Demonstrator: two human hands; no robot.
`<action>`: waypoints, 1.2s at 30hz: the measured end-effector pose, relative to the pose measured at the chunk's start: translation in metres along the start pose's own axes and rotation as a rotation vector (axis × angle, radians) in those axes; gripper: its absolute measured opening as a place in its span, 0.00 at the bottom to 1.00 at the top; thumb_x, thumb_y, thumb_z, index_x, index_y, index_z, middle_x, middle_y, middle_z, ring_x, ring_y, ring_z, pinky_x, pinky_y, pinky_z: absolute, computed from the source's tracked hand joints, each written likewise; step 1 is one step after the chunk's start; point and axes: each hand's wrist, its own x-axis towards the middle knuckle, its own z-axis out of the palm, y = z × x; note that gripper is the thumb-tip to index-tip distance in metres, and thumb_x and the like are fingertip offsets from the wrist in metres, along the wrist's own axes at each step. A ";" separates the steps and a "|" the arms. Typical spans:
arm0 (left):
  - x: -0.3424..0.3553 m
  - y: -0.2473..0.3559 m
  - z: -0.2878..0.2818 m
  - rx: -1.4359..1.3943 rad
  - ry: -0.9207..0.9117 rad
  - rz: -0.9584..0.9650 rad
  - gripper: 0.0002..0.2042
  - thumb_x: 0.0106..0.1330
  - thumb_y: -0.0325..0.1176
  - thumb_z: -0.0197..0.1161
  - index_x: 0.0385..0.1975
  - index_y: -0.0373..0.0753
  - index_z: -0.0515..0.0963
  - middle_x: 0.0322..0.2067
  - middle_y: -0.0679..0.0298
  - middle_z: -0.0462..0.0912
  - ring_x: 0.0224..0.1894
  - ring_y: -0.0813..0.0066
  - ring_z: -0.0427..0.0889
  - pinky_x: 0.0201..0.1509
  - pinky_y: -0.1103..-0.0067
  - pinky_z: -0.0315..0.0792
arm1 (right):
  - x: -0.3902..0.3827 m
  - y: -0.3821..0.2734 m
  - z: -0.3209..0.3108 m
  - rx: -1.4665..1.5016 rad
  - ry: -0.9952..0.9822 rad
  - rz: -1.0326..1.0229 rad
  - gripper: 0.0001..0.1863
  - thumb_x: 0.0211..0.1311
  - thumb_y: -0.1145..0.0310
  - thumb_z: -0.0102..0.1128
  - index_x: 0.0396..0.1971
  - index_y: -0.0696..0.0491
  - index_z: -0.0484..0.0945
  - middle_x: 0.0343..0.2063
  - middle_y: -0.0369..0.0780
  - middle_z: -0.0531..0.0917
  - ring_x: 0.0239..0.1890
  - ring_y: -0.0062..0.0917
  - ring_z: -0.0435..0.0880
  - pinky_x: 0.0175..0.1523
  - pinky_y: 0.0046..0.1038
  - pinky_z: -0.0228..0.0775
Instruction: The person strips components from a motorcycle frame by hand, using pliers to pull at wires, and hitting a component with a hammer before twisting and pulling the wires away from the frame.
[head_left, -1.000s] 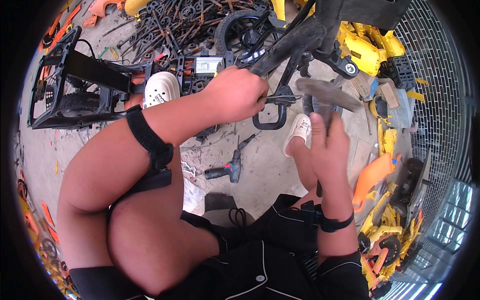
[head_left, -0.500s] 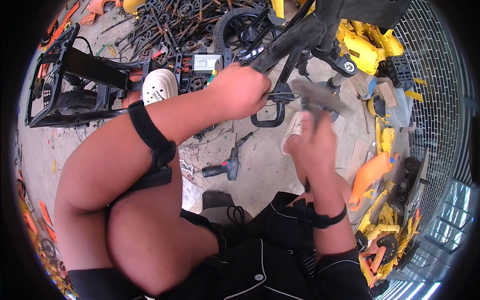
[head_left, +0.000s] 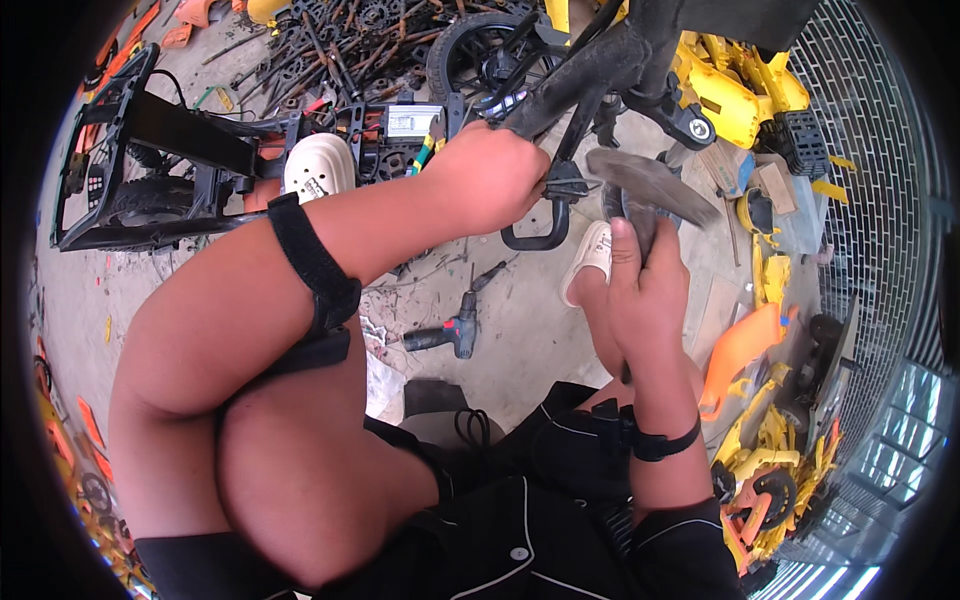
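My right hand (head_left: 648, 290) is wrapped around the handle of a hammer (head_left: 650, 186), thumb along the handle. The worn grey hammer head is raised just right of a black metal frame (head_left: 575, 80), apart from my left hand. My left hand (head_left: 490, 180) is closed against that frame, on a thin metal tool (head_left: 568, 187) whose narrow end points right toward the hammer head. The tool's exact kind is hidden by my fingers. Below it hangs a black loop-shaped bar (head_left: 540, 240) joined to the frame.
A cordless drill (head_left: 460, 328) lies on the concrete floor between my legs. Pliers with green and yellow handles (head_left: 430, 143) rest on a black chassis (head_left: 200, 150) at left. Rusty metal rods (head_left: 340, 45) are piled at the back. Yellow plastic parts (head_left: 725, 95) and an orange panel (head_left: 740, 350) lie at right.
The hammer and my right hand, blurred by motion before, have shifted slightly right and now show more sharply. My left hand has moved slightly right, still closed at the frame.
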 end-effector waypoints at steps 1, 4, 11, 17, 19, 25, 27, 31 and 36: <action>-0.002 0.000 0.002 -0.005 -0.019 -0.015 0.09 0.67 0.36 0.62 0.29 0.39 0.85 0.28 0.55 0.88 0.36 0.52 0.88 0.47 0.61 0.77 | 0.000 0.006 0.007 -0.091 -0.075 0.039 0.21 0.77 0.52 0.58 0.44 0.59 0.71 0.29 0.59 0.84 0.35 0.60 0.84 0.37 0.52 0.76; 0.006 0.008 -0.001 -0.019 -0.038 0.004 0.09 0.67 0.36 0.62 0.29 0.40 0.85 0.28 0.56 0.88 0.36 0.53 0.88 0.48 0.62 0.76 | 0.006 0.027 0.013 -0.274 -0.178 0.069 0.21 0.77 0.53 0.58 0.45 0.59 0.72 0.29 0.58 0.84 0.35 0.61 0.84 0.38 0.51 0.76; -0.001 0.001 0.007 -0.046 0.005 -0.014 0.09 0.68 0.38 0.63 0.30 0.41 0.85 0.27 0.55 0.87 0.36 0.52 0.88 0.48 0.61 0.77 | -0.004 0.023 0.020 -0.074 -0.007 0.031 0.21 0.76 0.54 0.58 0.47 0.60 0.70 0.29 0.60 0.84 0.35 0.61 0.84 0.38 0.54 0.76; -0.004 -0.004 -0.006 -0.041 -0.015 0.026 0.09 0.66 0.37 0.63 0.30 0.41 0.84 0.25 0.55 0.86 0.33 0.51 0.87 0.46 0.60 0.77 | 0.000 0.029 0.019 -0.204 -0.156 0.103 0.22 0.77 0.53 0.58 0.47 0.60 0.70 0.28 0.60 0.85 0.34 0.62 0.85 0.38 0.56 0.75; -0.008 -0.016 -0.002 -0.017 0.011 0.086 0.08 0.65 0.37 0.62 0.29 0.41 0.84 0.24 0.56 0.86 0.33 0.52 0.87 0.45 0.61 0.77 | -0.001 0.028 0.020 -0.236 -0.133 0.093 0.22 0.77 0.52 0.58 0.47 0.60 0.70 0.28 0.60 0.85 0.34 0.62 0.84 0.37 0.55 0.75; -0.014 -0.016 -0.006 0.001 0.039 0.138 0.08 0.63 0.37 0.63 0.27 0.41 0.83 0.23 0.57 0.85 0.30 0.52 0.86 0.45 0.61 0.75 | 0.001 0.027 0.017 -0.185 -0.155 0.155 0.23 0.77 0.51 0.58 0.46 0.59 0.72 0.29 0.60 0.85 0.34 0.61 0.85 0.37 0.52 0.76; -0.012 -0.015 -0.006 -0.017 0.022 0.119 0.07 0.62 0.35 0.62 0.26 0.41 0.83 0.23 0.57 0.85 0.30 0.52 0.86 0.44 0.61 0.75 | 0.002 0.022 0.010 -0.118 -0.140 0.151 0.23 0.76 0.51 0.59 0.46 0.60 0.73 0.29 0.59 0.85 0.35 0.61 0.85 0.37 0.51 0.76; -0.013 -0.017 0.000 -0.040 0.049 0.091 0.07 0.61 0.34 0.62 0.25 0.41 0.83 0.23 0.56 0.85 0.31 0.51 0.86 0.44 0.61 0.76 | -0.006 0.001 0.001 -0.056 0.037 0.036 0.24 0.76 0.53 0.60 0.48 0.63 0.74 0.30 0.59 0.85 0.36 0.60 0.85 0.39 0.47 0.77; -0.007 -0.011 -0.004 -0.019 0.003 0.094 0.07 0.62 0.35 0.62 0.27 0.40 0.83 0.25 0.56 0.86 0.32 0.52 0.87 0.45 0.61 0.76 | 0.000 0.018 0.015 -0.245 -0.180 0.139 0.23 0.76 0.52 0.59 0.46 0.61 0.72 0.29 0.59 0.84 0.34 0.61 0.84 0.36 0.55 0.75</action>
